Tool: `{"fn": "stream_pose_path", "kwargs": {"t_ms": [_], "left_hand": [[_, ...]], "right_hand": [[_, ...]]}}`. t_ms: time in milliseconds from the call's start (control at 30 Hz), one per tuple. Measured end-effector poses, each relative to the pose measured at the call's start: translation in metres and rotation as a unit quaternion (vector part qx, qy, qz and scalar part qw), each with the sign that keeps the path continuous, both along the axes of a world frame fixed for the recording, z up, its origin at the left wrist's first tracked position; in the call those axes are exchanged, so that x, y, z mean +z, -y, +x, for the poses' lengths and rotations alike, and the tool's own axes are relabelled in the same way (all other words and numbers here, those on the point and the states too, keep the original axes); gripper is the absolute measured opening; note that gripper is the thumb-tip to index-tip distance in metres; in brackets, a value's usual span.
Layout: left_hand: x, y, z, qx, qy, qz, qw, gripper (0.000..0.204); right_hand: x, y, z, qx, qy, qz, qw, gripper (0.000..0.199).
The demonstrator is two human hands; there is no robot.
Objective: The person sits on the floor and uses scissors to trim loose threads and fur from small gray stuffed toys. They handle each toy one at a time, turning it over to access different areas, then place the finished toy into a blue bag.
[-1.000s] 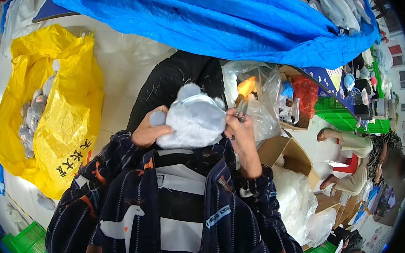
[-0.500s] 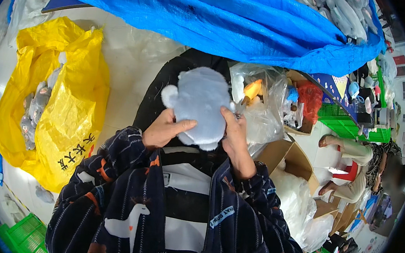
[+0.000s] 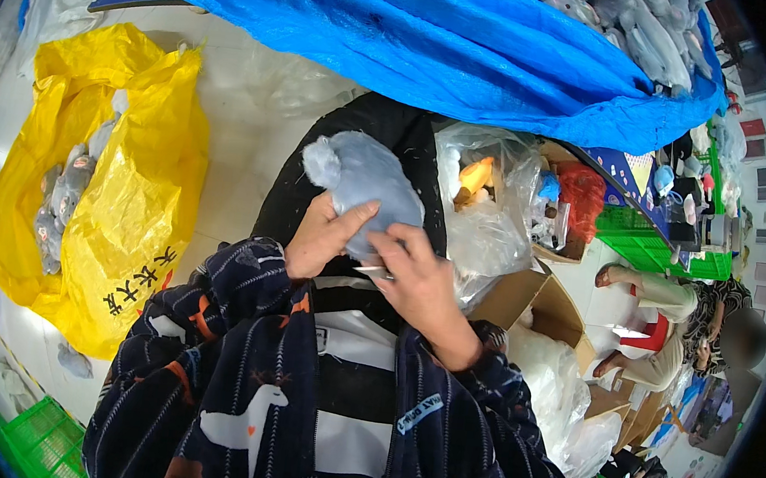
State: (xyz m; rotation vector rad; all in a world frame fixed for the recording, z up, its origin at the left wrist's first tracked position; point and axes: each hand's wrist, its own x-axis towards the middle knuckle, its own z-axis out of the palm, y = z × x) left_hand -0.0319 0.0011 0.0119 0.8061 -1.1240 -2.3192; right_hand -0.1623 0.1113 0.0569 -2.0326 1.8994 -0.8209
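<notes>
A grey-blue plush toy piece [image 3: 375, 178] with a paler fluffy ear on its left side is held over my lap, tilted. My left hand [image 3: 322, 237] grips its lower left edge, thumb on top. At its lower right edge, my right hand [image 3: 420, 285] is closed with the fingertips pinched on the fabric. A small pale strip, perhaps a label, shows by the right fingertips. What lies under the plush is hidden.
A yellow sack [image 3: 135, 241] holding grey plush toys [image 3: 71, 188] stands at left. Ahead hangs a blue tarp [image 3: 405, 31] with more grey plush on it. At right are clear plastic bags [image 3: 490, 241], a cardboard box [image 3: 571, 315], green crates [image 3: 631, 228] and a seated person [image 3: 702, 310].
The plush has turned and tilted, its ear moving up and left. My right hand has left its right side and moved inward to pinch the lower edge.
</notes>
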Motion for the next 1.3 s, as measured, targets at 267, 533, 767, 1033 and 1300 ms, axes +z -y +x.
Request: {"fn": "stream_pose_path", "kwargs": {"t_ms": [267, 533, 767, 1033, 1300], "left_hand": [[-0.023, 0.0, 0.026, -0.209, -0.05, 0.059, 0.975, 0.044], [-0.027, -0.001, 0.008, 0.051, -0.162, 0.257, 0.952, 0.047], [-0.021, 0.003, 0.018, 0.135, -0.069, 0.083, 0.985, 0.041], [-0.086, 0.013, 0.086, 0.183, 0.107, -0.207, 0.955, 0.032], [0.076, 0.083, 0.195, 0.563, -0.261, -0.235, 0.748, 0.055]], "right_hand": [[-0.014, 0.018, -0.013, -0.244, 0.522, -0.007, 0.818, 0.012], [-0.029, 0.012, -0.003, -0.19, 0.668, 0.107, 0.711, 0.009], [-0.026, 0.009, -0.024, -0.214, 0.531, 0.059, 0.817, 0.036], [0.007, 0.039, 0.014, -0.008, 0.326, 0.199, 0.924, 0.048], [0.124, 0.111, -0.127, -0.19, 0.095, -0.221, 0.952, 0.018]]}}
